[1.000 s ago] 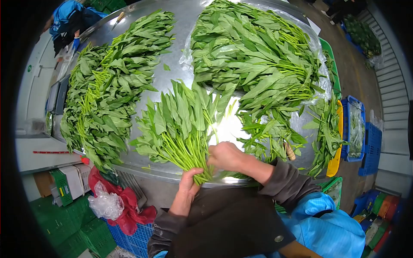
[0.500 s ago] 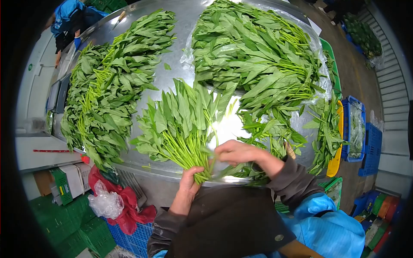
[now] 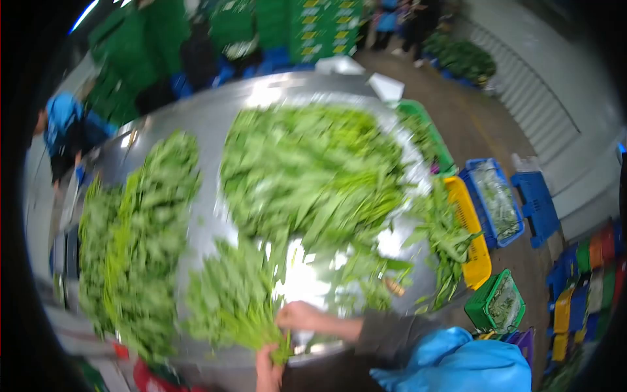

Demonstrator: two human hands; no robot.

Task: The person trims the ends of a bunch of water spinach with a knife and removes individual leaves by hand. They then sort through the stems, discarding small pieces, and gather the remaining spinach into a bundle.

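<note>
My left hand [image 3: 268,367] is closed around the stem ends of a bunch of water spinach [image 3: 232,297], whose leaves fan away over the steel table [image 3: 208,245]. My right hand [image 3: 304,317] is at the right side of these stems with its fingers curled in; blur hides what they hold. Beyond the bunch lies a large heap of the same greens [image 3: 313,166] on clear plastic. Long rows of greens [image 3: 140,242] cover the table's left side. Loose sprigs [image 3: 366,271] lie right of my right hand, beside a wooden handle [image 3: 393,286].
A yellow crate [image 3: 471,238] and a green crate [image 3: 436,140] adjoin the table's right edge. Blue crates [image 3: 493,202] and another green crate [image 3: 499,302] stand on the floor there. A person in blue [image 3: 68,124] is at the far left. Green crates [image 3: 320,29] are stacked behind.
My view has swung up and to the right, so the table's far edge and stacked crates show. The left hand still grips the bunch; the right hand has come closer against its stems.
</note>
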